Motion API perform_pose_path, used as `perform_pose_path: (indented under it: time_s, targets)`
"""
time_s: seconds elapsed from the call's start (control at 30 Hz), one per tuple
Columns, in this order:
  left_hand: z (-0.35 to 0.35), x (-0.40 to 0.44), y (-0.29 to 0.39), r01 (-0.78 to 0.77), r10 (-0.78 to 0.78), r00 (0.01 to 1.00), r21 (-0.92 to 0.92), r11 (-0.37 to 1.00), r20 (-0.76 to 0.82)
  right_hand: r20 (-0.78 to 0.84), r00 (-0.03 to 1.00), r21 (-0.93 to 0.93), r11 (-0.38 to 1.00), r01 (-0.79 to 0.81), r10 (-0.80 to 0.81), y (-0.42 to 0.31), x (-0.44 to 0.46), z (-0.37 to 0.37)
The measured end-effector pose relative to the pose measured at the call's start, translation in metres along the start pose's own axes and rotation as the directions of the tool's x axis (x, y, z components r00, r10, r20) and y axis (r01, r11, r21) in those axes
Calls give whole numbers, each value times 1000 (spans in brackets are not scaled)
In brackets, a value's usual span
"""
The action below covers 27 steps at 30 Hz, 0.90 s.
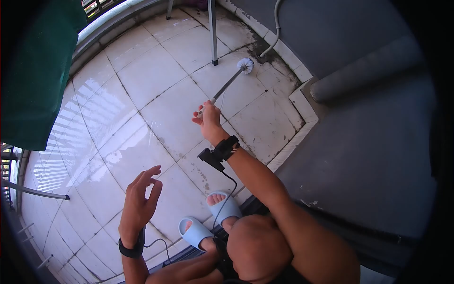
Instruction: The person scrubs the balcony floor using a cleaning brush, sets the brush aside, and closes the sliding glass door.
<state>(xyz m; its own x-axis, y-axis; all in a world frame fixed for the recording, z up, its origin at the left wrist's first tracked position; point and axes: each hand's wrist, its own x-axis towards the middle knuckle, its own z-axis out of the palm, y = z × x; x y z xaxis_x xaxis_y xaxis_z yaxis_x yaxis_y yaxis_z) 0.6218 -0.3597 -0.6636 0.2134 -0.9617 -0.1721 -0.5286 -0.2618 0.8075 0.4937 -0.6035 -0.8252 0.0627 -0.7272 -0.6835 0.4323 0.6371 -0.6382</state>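
Note:
My right hand (209,119) reaches forward and is closed around the pale handle of a toilet brush (228,86). The brush has a grey shaft and a round white head, which rests on the tiled floor near the wall corner. Over the tiles on the left, my left hand (140,198) is held in the air with its fingers loosely curved and the thumb apart. Nothing is in it. Black straps with cables sit on both wrists.
White floor tiles (176,111) with dark, dirty joints lie ahead, wet and shiny at left. A metal leg (213,35) stands near the brush head. A grey hose (277,28) runs down the wall. Green cloth (35,75) hangs at left. Light blue slippers (195,233) are on my feet.

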Motion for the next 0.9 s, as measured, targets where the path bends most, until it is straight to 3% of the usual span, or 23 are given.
perform_pose_path:
  time_s: [0.07,0.23,0.37,0.47,0.5,0.57,0.67,0.73,0.8,0.83,0.9]
  targets:
    - [1,4,3,-20,21,1000,12,1000,-4,135,990,23,999,47,-49,21,-33,0]
    - [5,15,10,-92,92,995,34,995,-27,127,985,39,992,-119,113,57,-112,3]
    - [3,10,9,-79,80,997,37,996,-7,-22,998,135,989,-55,59,18,-8,-15]
    - [3,8,6,-77,78,997,29,997,-17,-194,974,120,982,145,-120,-48,47,-27]
    - [4,9,6,-81,82,996,30,996,-29,-133,970,63,975,211,-202,-55,65,-39]
    - [6,11,5,-89,90,996,16,996,-30,-57,975,111,969,219,-214,-61,45,-32]
    - [9,16,9,-103,103,994,-3,995,-34,-56,993,53,993,108,-105,-27,-46,-8]
    - [11,20,10,-105,104,994,-16,994,-41,-63,996,21,998,59,-58,-10,-59,-13]
    - [12,21,11,-109,109,994,1,994,-26,-26,986,-154,975,160,-165,0,-46,-27]
    - [12,20,10,-108,108,994,5,994,-20,-30,986,-149,976,156,-162,-1,-35,-31]
    - [13,20,5,-117,117,993,12,993,-7,-181,928,-184,938,294,-326,-23,8,-36]
